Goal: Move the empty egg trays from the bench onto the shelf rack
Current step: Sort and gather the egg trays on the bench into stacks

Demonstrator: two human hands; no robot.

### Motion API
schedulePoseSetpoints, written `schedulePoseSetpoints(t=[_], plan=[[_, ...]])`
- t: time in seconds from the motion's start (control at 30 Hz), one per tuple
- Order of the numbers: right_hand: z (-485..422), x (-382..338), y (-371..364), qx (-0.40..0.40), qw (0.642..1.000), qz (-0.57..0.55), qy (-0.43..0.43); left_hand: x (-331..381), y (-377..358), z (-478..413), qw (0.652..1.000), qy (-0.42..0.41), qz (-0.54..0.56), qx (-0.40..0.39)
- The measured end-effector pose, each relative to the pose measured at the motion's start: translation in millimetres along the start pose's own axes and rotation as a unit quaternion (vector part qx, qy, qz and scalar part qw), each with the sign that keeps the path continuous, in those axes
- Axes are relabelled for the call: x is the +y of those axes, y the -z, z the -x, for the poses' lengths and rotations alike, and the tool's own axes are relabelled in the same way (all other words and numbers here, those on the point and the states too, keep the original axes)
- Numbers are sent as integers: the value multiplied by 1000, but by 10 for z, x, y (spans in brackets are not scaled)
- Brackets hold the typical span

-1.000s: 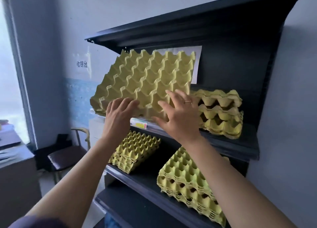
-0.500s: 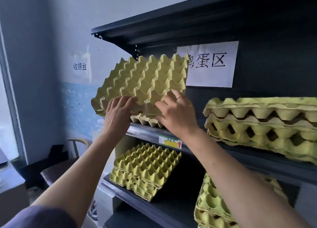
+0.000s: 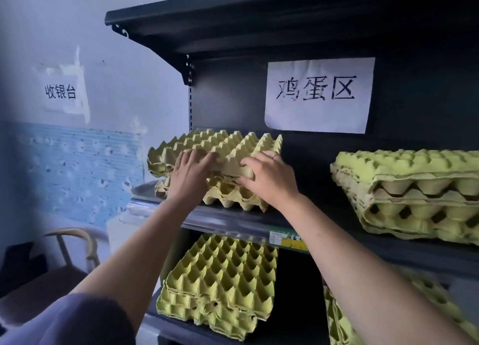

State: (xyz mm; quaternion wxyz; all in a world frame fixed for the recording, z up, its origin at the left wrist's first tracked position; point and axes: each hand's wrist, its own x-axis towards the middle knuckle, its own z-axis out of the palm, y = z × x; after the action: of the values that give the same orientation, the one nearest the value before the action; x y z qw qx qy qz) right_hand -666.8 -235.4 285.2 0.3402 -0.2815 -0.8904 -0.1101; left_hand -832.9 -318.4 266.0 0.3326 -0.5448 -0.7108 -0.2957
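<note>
- A stack of yellow trays (image 3: 220,280) lies on the lower shelf (image 3: 290,329).
- The left hand (image 3: 190,175) grips the near edge of the top egg tray (image 3: 233,147), fingers (image 3: 204,158) curled over it.
- The right hand (image 3: 269,178) pinches the same edge, thumb underneath.
- This egg tray lies tilted over a small pile (image 3: 233,194) at the left end of the middle shelf (image 3: 233,221).
- A taller pile (image 3: 409,189) stands well apart to the right, with a paper sign (image 3: 318,95) behind.

Arms outstretched, left hand (image 3: 190,175) and right hand (image 3: 270,180) gripping egg tray (image 3: 228,143)
</note>
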Motion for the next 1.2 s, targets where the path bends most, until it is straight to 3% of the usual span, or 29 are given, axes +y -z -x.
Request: schedulePoseSetpoints(t=[0.17,0.47,0.73,1.0,1.2], plan=[[-7,11,-198,-68,997,40,-14,-130,-265,57,994,3,-35,-103],[34,-1,-237,-56,997,53,-18,-99,-215,64,997,5,2,-72],[178,34,91,130,986,109,7,371,122,-95,996,-72,29,44],[724,540,875,219,962,163,-24,1416,432,-134,979,-161,42,121],[1622,1365,1550,269,939,213,-26,2708,524,122,959,-233,112,118]])
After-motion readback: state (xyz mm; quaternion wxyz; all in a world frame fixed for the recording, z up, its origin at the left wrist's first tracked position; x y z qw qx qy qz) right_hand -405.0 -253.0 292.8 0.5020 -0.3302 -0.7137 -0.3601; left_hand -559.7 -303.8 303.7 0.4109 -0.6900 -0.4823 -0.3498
